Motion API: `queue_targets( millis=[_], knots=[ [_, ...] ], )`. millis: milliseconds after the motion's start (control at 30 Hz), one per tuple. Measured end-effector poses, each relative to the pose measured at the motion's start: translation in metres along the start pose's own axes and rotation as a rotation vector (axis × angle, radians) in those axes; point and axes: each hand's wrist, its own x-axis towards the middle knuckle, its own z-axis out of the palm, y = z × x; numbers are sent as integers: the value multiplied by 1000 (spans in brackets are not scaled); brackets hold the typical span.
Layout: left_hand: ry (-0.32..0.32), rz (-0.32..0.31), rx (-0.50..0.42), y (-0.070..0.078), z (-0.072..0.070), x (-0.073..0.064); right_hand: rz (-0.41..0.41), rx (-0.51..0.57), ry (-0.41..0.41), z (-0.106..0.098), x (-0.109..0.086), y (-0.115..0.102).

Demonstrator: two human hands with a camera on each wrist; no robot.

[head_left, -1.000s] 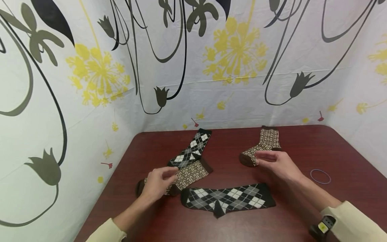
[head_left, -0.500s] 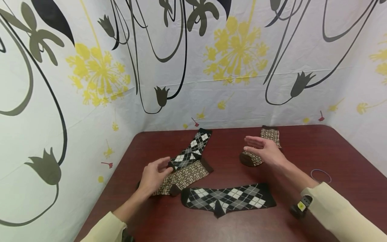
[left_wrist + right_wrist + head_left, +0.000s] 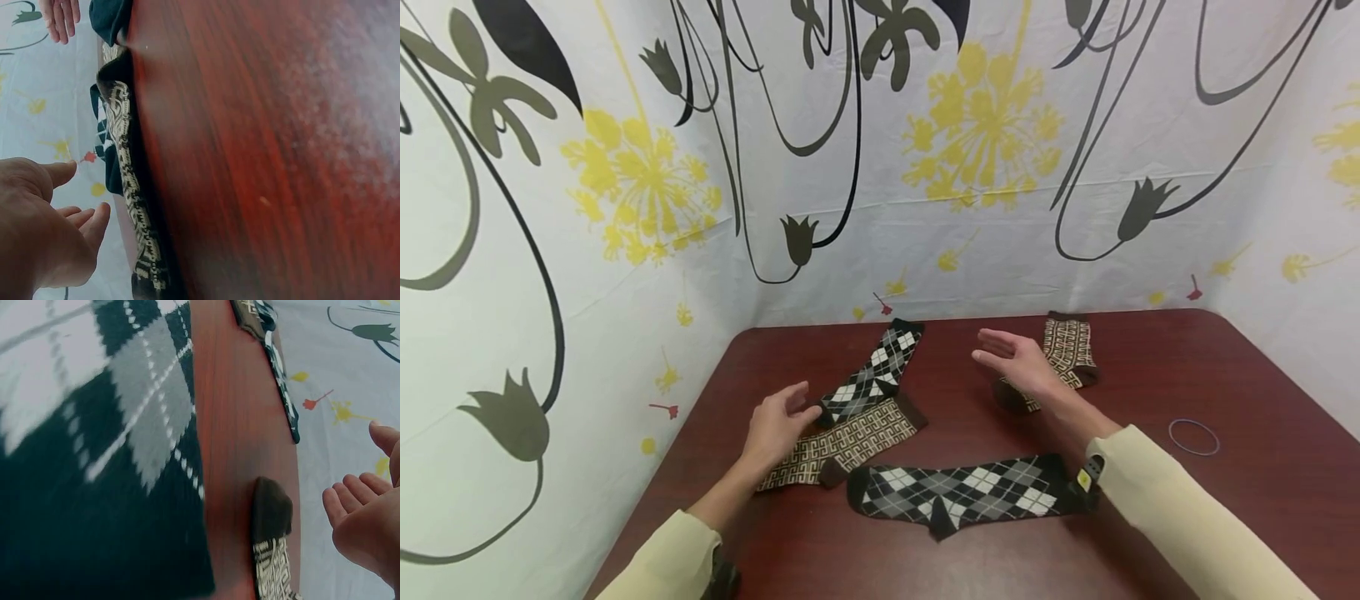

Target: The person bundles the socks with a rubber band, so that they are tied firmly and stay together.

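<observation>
My left hand (image 3: 777,427) hovers over the toe end of a brown and cream patterned sock (image 3: 868,433), fingers loosely bent and holding nothing. Partly under that sock's upper edge lies an argyle sock (image 3: 880,367) in black, grey and white. A second argyle sock (image 3: 977,492) is stretched out flat nearer me. My right hand (image 3: 1018,362), fingers extended and holding nothing, is raised in front of the other brown patterned sock (image 3: 1067,346) and hides part of it. In the right wrist view that sock's dark toe (image 3: 273,509) shows below the right hand (image 3: 369,506).
A thin bluish ring-shaped band (image 3: 1193,437) lies on the right of the dark red table (image 3: 1247,375). A white cloth with printed flowers (image 3: 865,167) hangs behind and along the sides.
My right hand has moved left and away from me, past the right brown sock. My left hand has shifted slightly left and farther away. The socks lie as before.
</observation>
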Motion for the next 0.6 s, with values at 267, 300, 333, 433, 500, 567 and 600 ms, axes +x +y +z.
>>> queue_targets(
  millis=[267,300,333,433,500,567,600],
  knots=[
    [-17,-22,2,-2,2,0,16,-16,11,18,23,2],
    [-17,-20,4,-2,3,0,18,-17,10,20,26,2],
    [-15,-15,5,-3,4,0,16,-23,9,22,29,2],
    [-18,-13,4,-5,6,0,14,-23,10,27,36,4],
    [-17,-7,1,-6,7,1,14,-25,16,30,41,5],
    [-16,-5,-4,-7,8,2,20,-21,20,33,46,7],
    [-14,-4,-2,-7,9,2,22,-20,20,34,48,7]
  ],
)
